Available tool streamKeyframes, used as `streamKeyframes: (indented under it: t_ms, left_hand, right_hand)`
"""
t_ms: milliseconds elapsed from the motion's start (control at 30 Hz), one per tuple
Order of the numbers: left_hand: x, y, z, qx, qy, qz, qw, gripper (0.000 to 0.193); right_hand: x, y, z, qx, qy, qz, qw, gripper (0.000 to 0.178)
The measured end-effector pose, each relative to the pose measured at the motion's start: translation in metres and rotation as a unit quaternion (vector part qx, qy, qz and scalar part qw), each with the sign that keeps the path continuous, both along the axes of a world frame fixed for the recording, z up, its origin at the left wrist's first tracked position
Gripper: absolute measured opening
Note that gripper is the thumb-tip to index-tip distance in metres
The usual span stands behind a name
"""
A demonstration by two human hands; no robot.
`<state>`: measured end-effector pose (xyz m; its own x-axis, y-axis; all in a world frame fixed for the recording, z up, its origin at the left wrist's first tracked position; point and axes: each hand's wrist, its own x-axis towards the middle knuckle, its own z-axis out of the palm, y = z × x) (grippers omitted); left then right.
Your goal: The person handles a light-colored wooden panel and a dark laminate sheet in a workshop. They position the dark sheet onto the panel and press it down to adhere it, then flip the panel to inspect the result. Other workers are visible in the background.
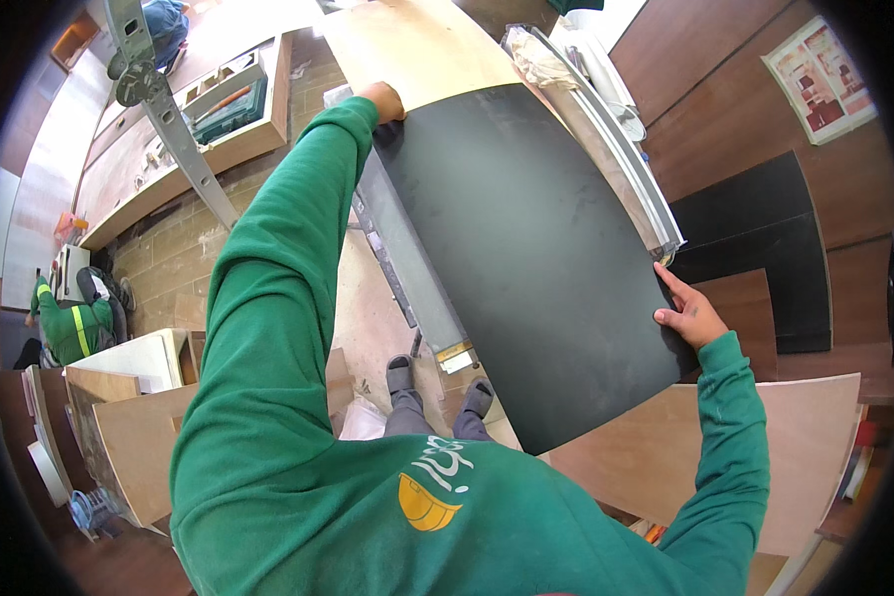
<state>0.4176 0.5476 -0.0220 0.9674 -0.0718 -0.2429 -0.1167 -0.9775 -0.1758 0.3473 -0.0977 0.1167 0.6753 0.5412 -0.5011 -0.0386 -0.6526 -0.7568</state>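
A large black sheet (536, 248) with a smooth matt face slants in front of me, its far end lying over a pale plywood board (417, 45). My left hand (382, 101) is closed at the sheet's far left corner, fingers curled and partly hidden by the sleeve. At the right edge, near the close corner, my right hand (693, 310) grips the sheet with the thumb on top and a finger stretched along the edge. The other right fingers are hidden beneath. A long grey metal beam (407, 253) runs under the sheet's left side.
Long wrapped profiles (606, 149) lie along the right side. Dark panels (755, 248) and a brown board (805, 437) stand at right. A grey perforated metal arm (174, 129) rises at left, before a wooden bench (219, 149). Another person (74, 323) in green crouches far left.
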Motion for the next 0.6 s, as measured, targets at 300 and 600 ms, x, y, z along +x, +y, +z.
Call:
streamKeyframes:
  t_ms: [300, 600]
  left_hand:
    - [-0.025, -0.011, 0.015, -0.078, -0.063, 0.01, 0.995, 0.029]
    - [-0.109, -0.085, 0.011, -0.407, -0.387, 0.371, 0.74, 0.046]
  right_hand:
    - [-0.001, -0.007, -0.001, 0.014, 0.0, -0.006, 1.0, 0.086]
    - [0.001, -0.015, 0.001, 0.02, -0.008, 0.006, 1.0, 0.083]
